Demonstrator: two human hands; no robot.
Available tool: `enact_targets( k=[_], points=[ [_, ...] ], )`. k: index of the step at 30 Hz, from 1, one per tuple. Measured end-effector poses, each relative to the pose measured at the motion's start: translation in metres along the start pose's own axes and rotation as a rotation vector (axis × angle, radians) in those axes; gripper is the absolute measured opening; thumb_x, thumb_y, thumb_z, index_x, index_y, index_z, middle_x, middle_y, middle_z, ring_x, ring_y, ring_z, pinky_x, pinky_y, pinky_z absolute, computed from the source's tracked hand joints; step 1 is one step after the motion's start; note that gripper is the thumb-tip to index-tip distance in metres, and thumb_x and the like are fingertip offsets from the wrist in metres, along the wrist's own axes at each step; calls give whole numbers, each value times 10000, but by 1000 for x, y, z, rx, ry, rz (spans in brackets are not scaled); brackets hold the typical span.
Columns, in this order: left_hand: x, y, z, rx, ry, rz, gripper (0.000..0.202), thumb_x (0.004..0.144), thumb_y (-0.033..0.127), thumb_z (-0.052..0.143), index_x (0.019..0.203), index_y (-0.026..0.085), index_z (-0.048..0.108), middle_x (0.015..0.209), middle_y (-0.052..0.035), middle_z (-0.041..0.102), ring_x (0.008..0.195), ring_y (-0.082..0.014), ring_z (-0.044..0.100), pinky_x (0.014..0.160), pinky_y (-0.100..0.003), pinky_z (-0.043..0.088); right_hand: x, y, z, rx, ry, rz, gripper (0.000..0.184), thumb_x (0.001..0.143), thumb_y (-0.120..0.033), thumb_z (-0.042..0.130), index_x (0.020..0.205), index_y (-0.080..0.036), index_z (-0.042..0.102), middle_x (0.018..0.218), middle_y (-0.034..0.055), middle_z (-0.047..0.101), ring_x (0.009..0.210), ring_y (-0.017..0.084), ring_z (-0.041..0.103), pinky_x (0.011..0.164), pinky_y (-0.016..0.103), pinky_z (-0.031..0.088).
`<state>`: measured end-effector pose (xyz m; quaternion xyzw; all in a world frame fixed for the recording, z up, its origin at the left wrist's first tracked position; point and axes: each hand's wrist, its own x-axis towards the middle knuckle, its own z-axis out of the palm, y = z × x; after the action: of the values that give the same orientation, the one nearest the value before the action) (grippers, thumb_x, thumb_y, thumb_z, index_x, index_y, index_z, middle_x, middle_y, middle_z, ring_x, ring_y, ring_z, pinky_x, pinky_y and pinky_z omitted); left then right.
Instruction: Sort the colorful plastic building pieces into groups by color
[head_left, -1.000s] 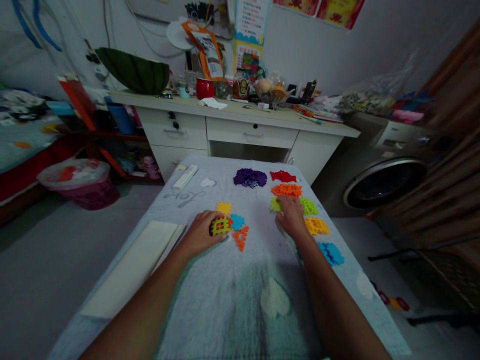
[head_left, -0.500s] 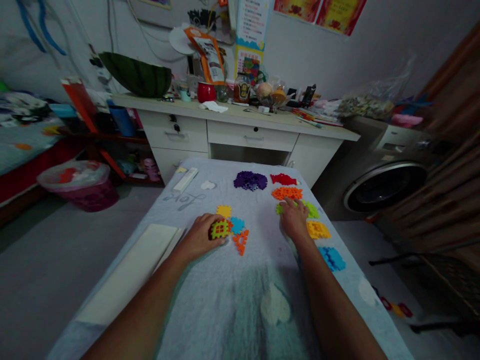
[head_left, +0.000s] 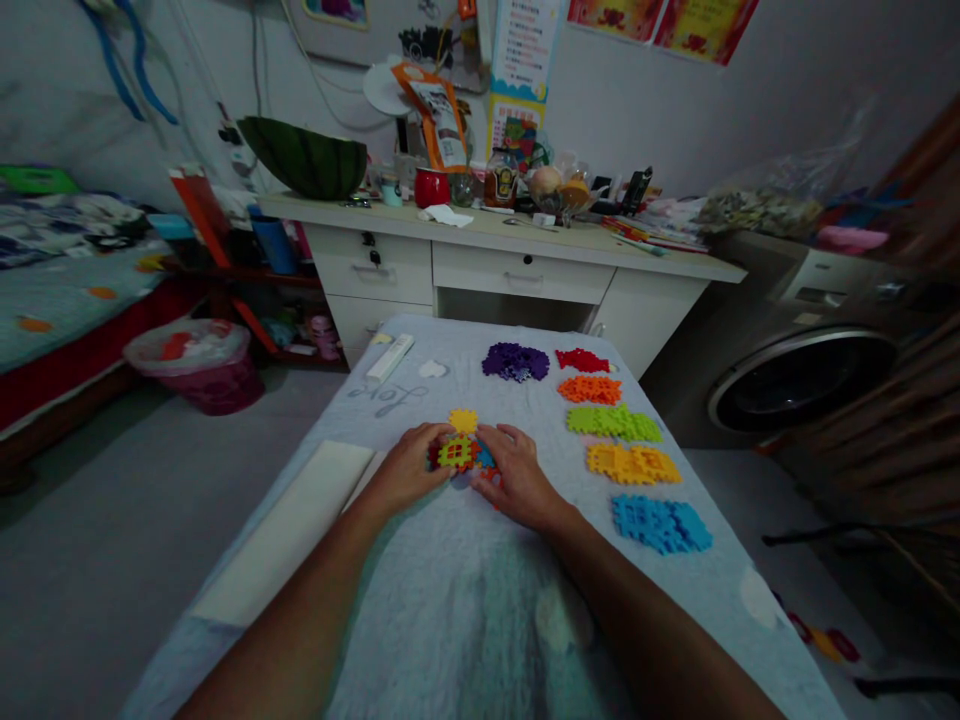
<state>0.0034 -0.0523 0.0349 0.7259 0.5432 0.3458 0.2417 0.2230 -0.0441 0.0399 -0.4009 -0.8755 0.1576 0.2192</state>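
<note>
A small assembly of notched interlocking plastic blocks lies in the middle of the cloth-covered table. Its yellow-green window block (head_left: 454, 453) is gripped from the left by my left hand (head_left: 411, 467), fingers closed round its edge. From the right, my right hand (head_left: 519, 474) curls over the blue block (head_left: 484, 457) of the same assembly and partly covers it, along with an orange block. Whether a loose piece is under the right fingers is hidden. A yellow block (head_left: 463, 420) sticks out at the far side of the assembly.
Sorted block piles line the right side: purple (head_left: 515, 361), red (head_left: 582, 360), orange (head_left: 589, 389), green (head_left: 613, 422), yellow (head_left: 634, 464) and blue (head_left: 661, 524). A white strip-shaped object (head_left: 391, 357) lies far left, a cream folded sheet (head_left: 292, 530) at the left edge. A cabinet (head_left: 517, 275) stands behind.
My right hand has moved from the green pile leftward to the assembly and now touches it. My left hand stays on the window block. The view has shifted slightly to the left.
</note>
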Motion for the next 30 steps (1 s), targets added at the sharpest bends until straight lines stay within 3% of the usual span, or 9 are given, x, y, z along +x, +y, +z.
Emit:
enact_targets(
  k=[8,17,24,30],
  points=[
    [-1,5,11,-53,12,63,503,685,130,607,1182,204,579,1148,-66,647,1088,-228,607,972,-391,480,3,1,5,21,8,5,598,869,-295,639,1429,-221,442,1423,87,527,1341,297,360,1105,496,281],
    [0,8,13,-132,57,66,487,679,107,551,1157,199,577,1144,-61,625,1078,-202,608,981,-376,488,3,3,7,13,60,-37,381,866,-228,643,1246,-235,608,1301,64,616,1267,269,420,1084,475,305],
    [-1,10,14,-192,37,33,472,689,101,505,1147,197,569,1154,-67,615,1060,-196,607,987,-394,485,4,-3,6,-34,27,-79,613,789,-478,723,1313,-211,552,1345,95,570,1272,299,395,1080,487,283],
    [-1,15,12,-214,57,3,522,647,61,453,1125,213,597,1114,-56,627,1026,-202,605,992,-418,482,6,-7,6,-63,14,-49,456,838,-305,682,1276,-237,574,1328,66,584,1252,279,403,1075,469,287]
  ],
)
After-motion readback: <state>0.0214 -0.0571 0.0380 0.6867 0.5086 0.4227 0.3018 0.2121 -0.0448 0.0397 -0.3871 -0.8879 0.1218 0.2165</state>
